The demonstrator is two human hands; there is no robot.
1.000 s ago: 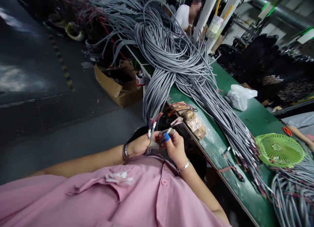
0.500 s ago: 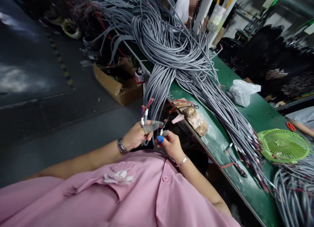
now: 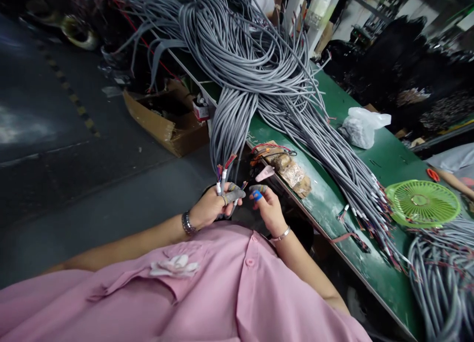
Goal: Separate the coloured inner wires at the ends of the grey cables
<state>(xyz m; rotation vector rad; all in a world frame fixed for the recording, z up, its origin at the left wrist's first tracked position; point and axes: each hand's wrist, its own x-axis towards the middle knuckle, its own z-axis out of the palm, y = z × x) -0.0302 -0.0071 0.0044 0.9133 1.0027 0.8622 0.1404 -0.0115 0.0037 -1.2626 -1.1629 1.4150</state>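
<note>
My left hand (image 3: 213,204) is closed around several grey cables (image 3: 223,180), with grey covers on some of its fingers. Above the fist stand two cable ends with white bands and bare coloured wires. Another cable end with thin coloured wires (image 3: 244,185) pokes out at the fingertips, towards my other hand. My right hand (image 3: 269,211) is just to the right of it, apart from the wires, thumb and index finger drawn together. Blue tape wraps that thumb, and a grey cover sits on the index finger. Anything between those two fingertips is too small to see.
A large heap of grey cables (image 3: 237,51) lies over the green table (image 3: 385,283), some hanging off its near edge. On it are wrapped brown blocks (image 3: 291,171), a white plastic bag (image 3: 365,127) and a green fan (image 3: 422,204). A cardboard box (image 3: 174,130) stands below. Other people sit across.
My right hand has let go of the banded cable end and moved to the right. My left hand keeps its cables. The view has shifted slightly.
</note>
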